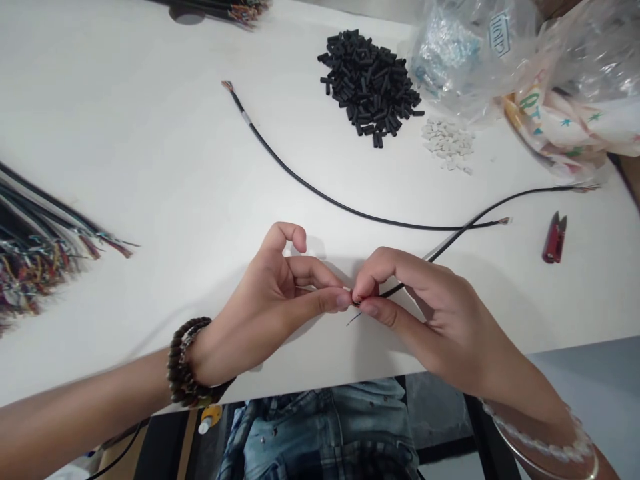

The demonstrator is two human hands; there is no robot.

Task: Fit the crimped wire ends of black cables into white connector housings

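Note:
My right hand (425,307) pinches the end of a black cable (500,202) between thumb and index finger. The cable runs from there up and right to its other frayed end. Thumb and fingertips of my left hand (280,293) close on a tiny white piece (347,289) at the wire ends, right beside my right fingertips. One thin dark wire (354,319) sticks out below. A second black cable (320,193) lies curved on the table, crossing the held one near its right end.
On the white table (150,133) are a pile of black tubes (370,83), small white pieces (448,141), plastic bags (470,53) and red snips (554,239). A bundle of cables (35,247) lies at the left, more cables (215,8) at the top.

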